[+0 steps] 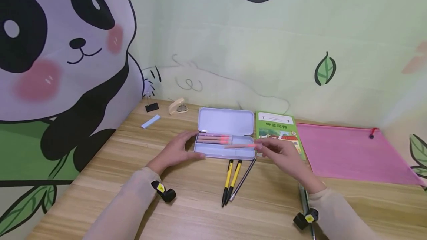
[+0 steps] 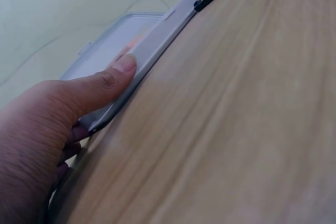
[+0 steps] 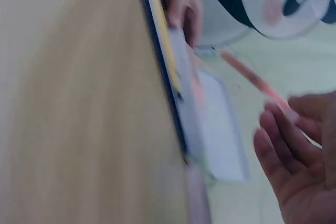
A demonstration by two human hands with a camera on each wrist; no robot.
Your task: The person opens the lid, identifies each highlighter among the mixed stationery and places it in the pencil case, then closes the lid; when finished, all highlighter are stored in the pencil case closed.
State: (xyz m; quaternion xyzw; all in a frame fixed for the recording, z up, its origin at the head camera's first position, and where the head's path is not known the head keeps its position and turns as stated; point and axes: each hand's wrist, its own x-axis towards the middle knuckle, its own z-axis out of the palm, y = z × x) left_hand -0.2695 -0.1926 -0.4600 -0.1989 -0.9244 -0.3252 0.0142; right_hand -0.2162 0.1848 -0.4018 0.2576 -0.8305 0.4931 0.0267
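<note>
An opened white pencil case (image 1: 225, 121) lies on the table, its lid tipped back toward the wall. My left hand (image 1: 176, 151) grips its left end; in the left wrist view the thumb (image 2: 126, 64) presses on the front wall. My right hand (image 1: 280, 155) pinches a slim pinkish pen (image 1: 238, 146) by its orange-pink end, holding it level above the case's right part. The right wrist view shows the same pen (image 3: 252, 77) between thumb and fingertips, blurred. Several similar pens (image 1: 213, 139) lie side by side in the rear left compartment.
Two yellow-and-black pens (image 1: 228, 182) and a dark slim pen (image 1: 243, 179) lie before the case. To the right are a green book (image 1: 277, 125) and a pink zip pouch (image 1: 353, 151). A stapler (image 1: 178, 106), binder clip (image 1: 152, 107) and blue strip (image 1: 151, 121) sit back left.
</note>
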